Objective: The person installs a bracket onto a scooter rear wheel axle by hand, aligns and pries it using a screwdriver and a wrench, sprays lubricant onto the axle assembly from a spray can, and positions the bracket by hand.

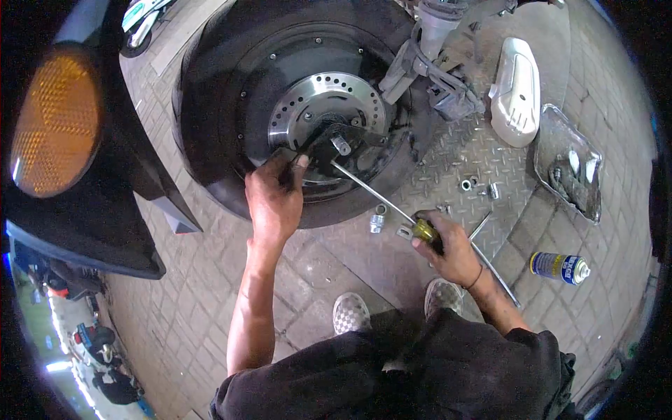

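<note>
A wheel (pixel 231 77) with a black tyre fills the upper middle of the head view, its drilled brake disc (pixel 283 129) facing up. From the hub's centre sticks a metal axle end (pixel 341 145), set in a dark flat plate (pixel 364 136). My left hand (pixel 274 199) is closed on the near-left end of this plate, thumb on top; its fingertips are partly hidden. My right hand (pixel 448 245) grips the yellow handle of a long screwdriver (pixel 374 192). The screwdriver's tip is at the plate's edge, just below the axle; whether it touches I cannot tell.
Sockets and nuts (pixel 376 222) lie near the tyre and on the chequered metal plate (pixel 448 168). At right are a silver cover (pixel 516 94), a tray (pixel 595 164) with a dark glove-like item, and a spray can (pixel 558 268). An orange reflector (pixel 57 124) is close at left.
</note>
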### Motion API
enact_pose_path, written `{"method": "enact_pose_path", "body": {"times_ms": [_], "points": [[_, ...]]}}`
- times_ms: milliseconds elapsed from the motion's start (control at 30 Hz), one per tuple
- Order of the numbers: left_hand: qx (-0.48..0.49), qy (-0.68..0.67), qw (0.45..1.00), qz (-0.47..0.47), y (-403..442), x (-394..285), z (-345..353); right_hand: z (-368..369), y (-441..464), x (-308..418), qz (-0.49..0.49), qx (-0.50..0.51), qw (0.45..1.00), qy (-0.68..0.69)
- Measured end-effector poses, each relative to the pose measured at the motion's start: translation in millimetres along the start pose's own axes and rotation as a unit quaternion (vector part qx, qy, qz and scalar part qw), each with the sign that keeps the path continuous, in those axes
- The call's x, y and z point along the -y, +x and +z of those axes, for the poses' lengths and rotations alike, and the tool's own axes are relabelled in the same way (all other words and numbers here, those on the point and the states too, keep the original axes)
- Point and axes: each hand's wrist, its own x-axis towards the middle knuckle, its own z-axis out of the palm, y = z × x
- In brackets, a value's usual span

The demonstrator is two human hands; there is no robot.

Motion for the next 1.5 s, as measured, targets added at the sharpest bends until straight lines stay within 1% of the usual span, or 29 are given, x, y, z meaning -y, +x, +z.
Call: {"method": "enact_pose_path", "body": {"times_ms": [33, 67, 100, 133, 200, 267, 333, 400, 467, 533, 567, 600, 633, 700, 767, 800, 867, 933, 1000, 1067, 1100, 1133, 1200, 1233, 1267, 1300, 1333, 1433, 1500], "points": [[0.002, 0.001, 1.0, 0.0, 1, 1, 2, 6, 2, -6, -0.01, -0.015, 1.0, -0.012], [-0.012, -0.021, 0.999, 0.032, 2, 4, 4, 15, 4, -16, -0.008, -0.014, 1.0, -0.011], [-0.027, -0.042, 0.997, 0.062, 1, 6, 5, 25, 5, -28, -0.013, -0.018, 0.999, -0.039], [-0.03, -0.042, 0.997, 0.058, 1, 6, 5, 29, 5, -34, -0.02, -0.021, 0.997, -0.069], [-0.018, 0.015, 0.999, 0.041, -1, 5, 4, 29, 3, -36, -0.027, -0.02, 0.997, -0.067], [-0.03, -0.012, 0.998, 0.053, 0, 1, 5, 22, 3, -31, -0.036, -0.029, 0.997, -0.067], [-0.04, -0.036, 0.996, 0.065, 3, 0, 7, 10, 1, -12, -0.015, 0.002, 1.0, -0.025], [-0.042, -0.004, 0.996, 0.079, 0, 4, 6, 14, 4, -5, 0.002, -0.009, 1.0, -0.013], [-0.036, -0.013, 0.998, 0.059, -5, 8, 7, 29, 0, -11, 0.02, -0.021, 1.0, -0.009], [-0.044, -0.033, 0.997, 0.054, 3, 4, 8, 54, 6, -36, -0.057, -0.103, 0.983, -0.144], [-0.043, -0.021, 0.997, 0.065, 2, 3, 7, 53, 4, -44, -0.029, -0.061, 0.993, -0.098], [-0.041, -0.01, 0.996, 0.075, -1, 1, 7, 45, 1, -39, -0.028, -0.061, 0.993, -0.101], [-0.045, -0.015, 0.995, 0.083, 1, -1, 10, 32, 4, -29, -0.026, -0.048, 0.996, -0.076], [-0.052, -0.038, 0.997, 0.048, -1, 3, 10, 19, 6, -12, -0.025, -0.033, 0.998, -0.043], [-0.036, -0.008, 0.998, 0.051, 0, 8, 7, 14, 6, -3, 0.013, -0.012, 0.998, -0.052], [-0.023, 0.012, 0.998, 0.059, 0, 10, 7, 19, 9, -15, 0.017, -0.007, 0.999, -0.049], [-0.039, -0.012, 0.997, 0.071, 0, 5, 9, 25, 24, -46, -0.075, -0.028, 0.99, -0.118], [-0.045, 0.002, 0.998, 0.054, -3, -8, 8, 4, 21, -25, -0.063, -0.018, 0.99, -0.125], [-0.06, -0.017, 0.995, 0.08, 0, -4, 11, -7, 22, -15, -0.055, -0.016, 0.989, -0.134], [-0.071, -0.025, 0.992, 0.098, 0, 2, 12, -2, 21, -13, -0.046, 0.005, 0.994, -0.103], [-0.06, -0.015, 0.995, 0.078, 1, 0, 8, -1, 21, -8, -0.027, 0.019, 0.995, -0.095], [-0.047, -0.002, 0.998, 0.052, -1, 0, 4, 3, 20, -6, -0.027, 0.023, 0.995, -0.088], [-0.04, 0.018, 0.998, 0.049, 1, 5, 4, 10, 18, -8, -0.033, -0.036, 0.997, -0.062], [-0.036, 0.032, 0.998, 0.051, 0, 6, 5, 19, 19, -21, -0.031, -0.028, 0.997, -0.058], [-0.029, 0.035, 0.998, 0.041, -6, 4, 5, 33, 18, -40, -0.028, -0.027, 0.995, -0.095], [-0.033, 0.03, 0.998, 0.046, -4, 0, 5, 35, 22, -44, -0.031, -0.035, 0.99, -0.136], [-0.043, 0.021, 0.997, 0.053, -1, -6, 5, 33, 22, -44, -0.033, -0.039, 0.989, -0.14], [-0.043, 0.004, 0.997, 0.068, 1, -3, 8, 20, 15, -30, -0.06, -0.056, 0.987, -0.135], [-0.046, -0.01, 0.996, 0.072, 4, 0, 7, 16, 12, -14, -0.032, -0.034, 0.994, -0.102]]}}
